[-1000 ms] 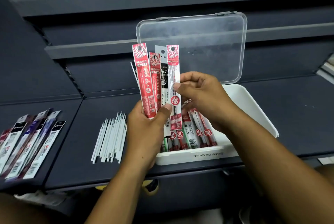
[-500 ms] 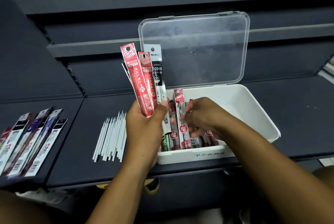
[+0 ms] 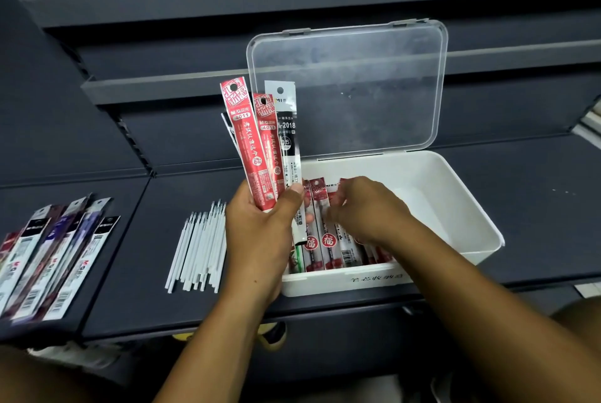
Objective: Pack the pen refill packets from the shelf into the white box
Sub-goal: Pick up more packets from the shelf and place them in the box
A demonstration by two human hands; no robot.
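Observation:
A white box [image 3: 461, 207] with its clear lid [image 3: 348, 84] raised stands on the dark shelf. Several pen refill packets [image 3: 320, 240], mostly red, lie side by side in its left half. My left hand [image 3: 260, 233] grips a fan of refill packets [image 3: 257, 142] upright beside the box's left wall: two red ones and a black-and-white one. My right hand [image 3: 364, 210] is inside the box, fingers curled down on the packets there; whether it still pinches one is hidden by the hand.
A bundle of bare white refills [image 3: 198, 246] lies on the shelf left of the box. Further left, a stack of dark and white refill packets [image 3: 52, 256] lies near the shelf's front edge. Slatted dark panels [image 3: 162, 45] rise behind.
My right hand took one red packet from the fan and lowered it into the box among the others. The left hand's fan tilted slightly left and holds one packet fewer.

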